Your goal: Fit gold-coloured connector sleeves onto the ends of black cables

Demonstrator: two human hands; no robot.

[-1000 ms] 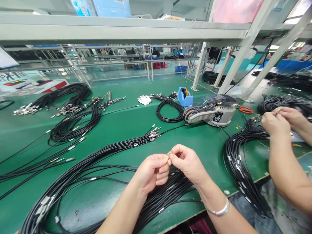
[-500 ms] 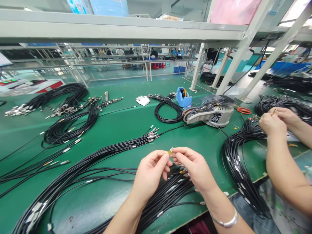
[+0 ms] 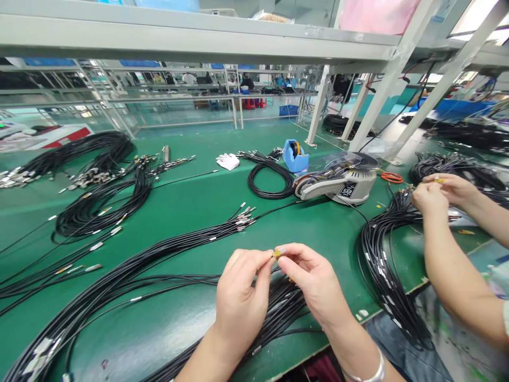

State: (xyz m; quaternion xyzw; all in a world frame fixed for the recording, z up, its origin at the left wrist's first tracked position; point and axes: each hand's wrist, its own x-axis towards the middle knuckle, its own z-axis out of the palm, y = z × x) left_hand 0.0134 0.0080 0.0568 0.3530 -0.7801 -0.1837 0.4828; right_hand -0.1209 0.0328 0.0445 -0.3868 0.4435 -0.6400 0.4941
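Head view, left to right. Cable coil (image 3: 113, 146) back left; its metal tips run up to the frame edge. Long cable bundle (image 3: 159, 252) sweeps from bottom left up toward mid desk (image 3: 191, 199), lower end cut off by frame. Room to move: green surface between that bundle and the white glove (image 3: 228, 161), plus the stretch ahead of the hands up to the tape machine (image 3: 353, 183). Desk front edge slants up to the right, just under the right forearm.

Left hand (image 3: 243, 292): thumb and fingertips closed in a pinch on the left end of a small yellow-and-silver piece (image 3: 277, 254). Right hand (image 3: 312, 273): same pinch on its right end, other fingers curled. Piece sits above the near cable bundle (image 3: 284, 302), off the desk. Long axis roughly crosswise, slight rise to the right; silver end points right.

Fingertips cover both ends, so exact shape and any cable attached: can't tell. Right hand hides part of the near bundle. Bracelet (image 3: 377, 367) cut off at bottom. Co-worker's hands (image 3: 430, 200) far right, grip detail unclear.
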